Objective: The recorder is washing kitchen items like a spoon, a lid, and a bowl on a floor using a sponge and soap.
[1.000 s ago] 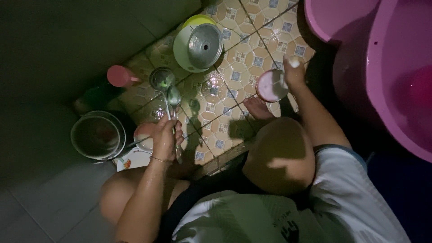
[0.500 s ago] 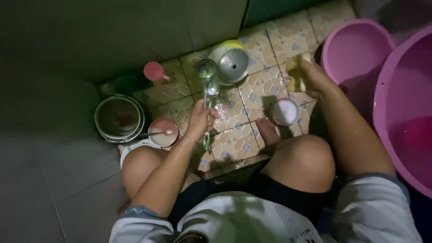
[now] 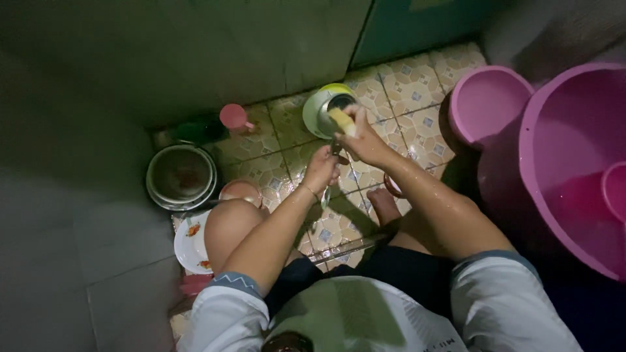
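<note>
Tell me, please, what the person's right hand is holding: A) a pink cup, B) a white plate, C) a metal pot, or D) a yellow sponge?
D: the right hand grips a yellow sponge, while the pink cup stands apart on the tiled floor.

The sponge (image 3: 342,121) in the right hand (image 3: 363,140) is yellow. The floor tiles (image 3: 411,85) are beige with small blue-grey squares. At three o'clock the big tub (image 3: 574,163) and the smaller basin (image 3: 486,104) are pink-purple. At eleven o'clock the cup (image 3: 233,117) is pink. At eight o'clock the plate (image 3: 190,244) is white with red-orange flowers.
</note>
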